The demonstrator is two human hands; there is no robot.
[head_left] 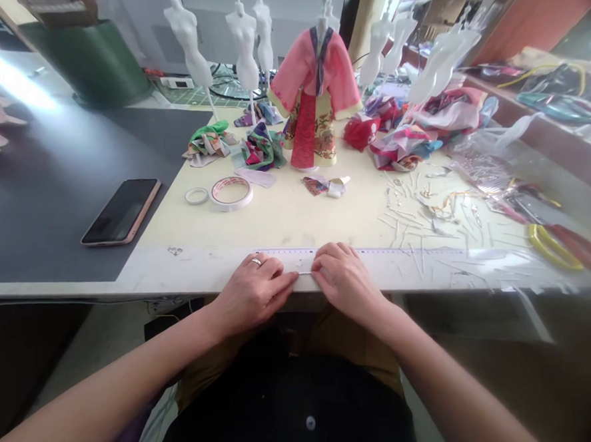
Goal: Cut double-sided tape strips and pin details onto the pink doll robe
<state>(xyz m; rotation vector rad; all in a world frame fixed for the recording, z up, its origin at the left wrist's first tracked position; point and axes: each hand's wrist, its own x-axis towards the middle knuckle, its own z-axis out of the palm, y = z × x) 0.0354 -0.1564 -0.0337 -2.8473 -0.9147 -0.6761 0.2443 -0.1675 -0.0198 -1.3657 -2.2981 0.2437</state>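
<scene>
At the front edge of the table, my left hand [257,284] and my right hand [345,277] face each other with a small gap between. A thin white strip [305,273] spans the gap, its ends pinched in the fingers of both hands. Whether it is paper or cord is too small to tell. Just behind my hands lies a clear ruler [293,251] with dark markings, running left to right along the table. My left hand wears a ring.
Rolls of tape [231,194] and a phone [122,212] lie to the left. Thin white strips [420,222] and scissors [567,246] lie to the right. Behind stand white mannequins [243,44], a doll in a pink robe [317,69] and fabric scraps [260,145].
</scene>
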